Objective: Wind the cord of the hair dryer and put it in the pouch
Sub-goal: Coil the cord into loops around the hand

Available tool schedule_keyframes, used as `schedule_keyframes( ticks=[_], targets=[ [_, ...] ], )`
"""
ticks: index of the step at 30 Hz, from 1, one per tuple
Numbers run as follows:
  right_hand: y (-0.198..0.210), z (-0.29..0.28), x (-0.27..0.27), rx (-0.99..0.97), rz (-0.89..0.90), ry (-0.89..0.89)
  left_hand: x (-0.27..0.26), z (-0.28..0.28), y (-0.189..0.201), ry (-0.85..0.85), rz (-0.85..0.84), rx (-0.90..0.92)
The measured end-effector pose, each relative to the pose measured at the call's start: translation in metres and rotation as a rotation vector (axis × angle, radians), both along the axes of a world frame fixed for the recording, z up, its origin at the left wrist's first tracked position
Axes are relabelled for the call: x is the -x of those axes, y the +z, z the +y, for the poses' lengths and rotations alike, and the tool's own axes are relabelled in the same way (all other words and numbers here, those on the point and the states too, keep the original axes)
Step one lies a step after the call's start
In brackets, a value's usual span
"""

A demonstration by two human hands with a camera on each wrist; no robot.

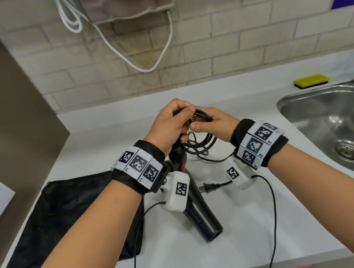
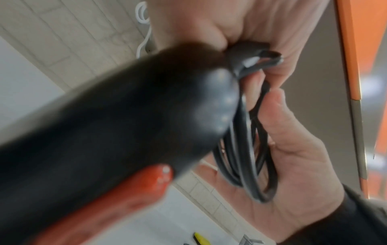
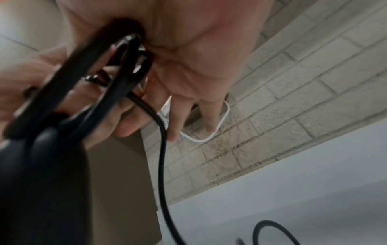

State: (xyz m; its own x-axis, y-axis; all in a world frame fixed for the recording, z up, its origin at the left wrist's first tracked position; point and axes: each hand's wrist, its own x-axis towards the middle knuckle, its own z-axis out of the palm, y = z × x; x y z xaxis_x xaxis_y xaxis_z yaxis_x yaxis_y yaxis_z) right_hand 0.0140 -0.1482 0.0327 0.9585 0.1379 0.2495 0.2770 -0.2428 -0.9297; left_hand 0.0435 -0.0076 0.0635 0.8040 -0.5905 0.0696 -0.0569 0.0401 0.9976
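left hand [image 1: 169, 127] fingers grip hair dryer [image 1: 200, 210] handle | right hand [image 1: 212, 122] pinches cord [image 1: 198, 145] loops

hair dryer [image 1: 200, 210] black, red switch | pouch [image 1: 64, 219] black | sponge [image 1: 311, 80] yellow

white counter [image 1: 244, 234], black pouch [image 1: 69, 218], sponge [image 1: 311, 81]

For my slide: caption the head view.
Both hands coil the hair dryer cord beside the black pouch.
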Motion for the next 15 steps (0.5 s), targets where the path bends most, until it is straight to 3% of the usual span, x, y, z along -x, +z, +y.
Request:
schedule_keyframes(
  ticks=[5,10,15],
  targets=[
    [-0.007,-0.011,0.001,0.11,0.008,-0.107,-0.003,0.007,-0.001,0.009,0.041,0.038],
    [-0.015,-0.031,-0.004,-0.094,0.082,-0.202,-0.006,0.011,0.0,0.037,0.092,0.082],
    [0.008,-0.037,-0.009,0.24,-0.039,-0.414,-0.003,0.006,0.0,0.01,0.095,0.03]
  ],
)
